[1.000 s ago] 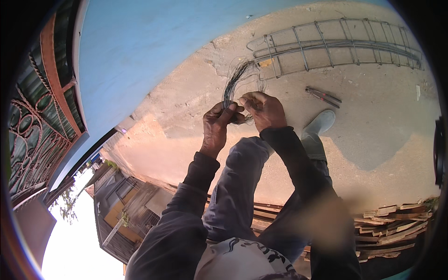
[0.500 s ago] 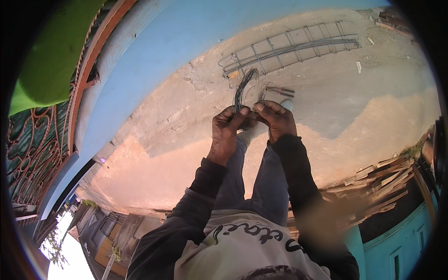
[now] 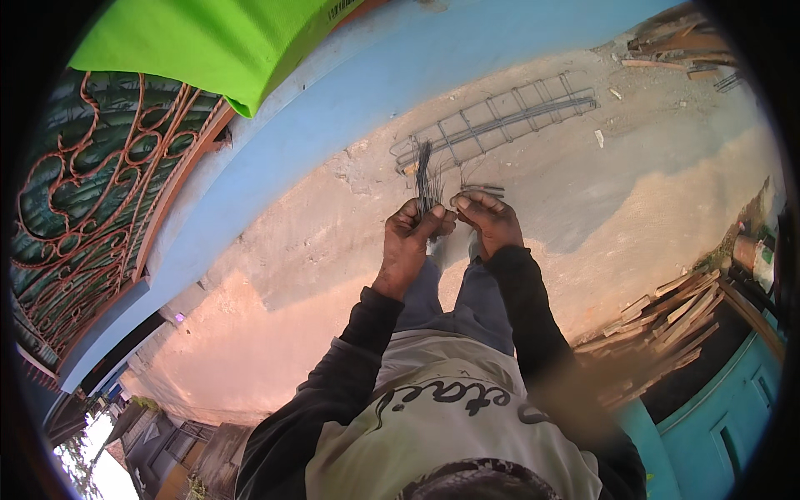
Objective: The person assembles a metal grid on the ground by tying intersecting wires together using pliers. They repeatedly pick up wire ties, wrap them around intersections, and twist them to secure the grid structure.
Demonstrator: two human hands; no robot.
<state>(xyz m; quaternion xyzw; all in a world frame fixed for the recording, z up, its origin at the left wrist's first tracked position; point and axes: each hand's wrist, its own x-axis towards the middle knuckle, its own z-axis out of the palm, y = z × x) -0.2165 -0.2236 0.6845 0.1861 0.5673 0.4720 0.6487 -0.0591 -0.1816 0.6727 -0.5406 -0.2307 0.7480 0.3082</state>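
Both hands (image 3: pixel 450 225) pinch a wire bundle (image 3: pixel 425 179), long axis pointing upward

A welded frame of steel bars (image 3: pixel 500 121) is laid flat on the sandy ground (image 3: pixel 633 200) just beyond the fingers. A blue wall (image 3: pixel 333 117) is seen to the left of them, with a scrolled iron gate (image 3: pixel 92 208) and a bright green sheet (image 3: pixel 208 42) further left. Stacked wooden planks (image 3: pixel 667 321) are piled to the lower right, beside a teal door (image 3: pixel 725 408).
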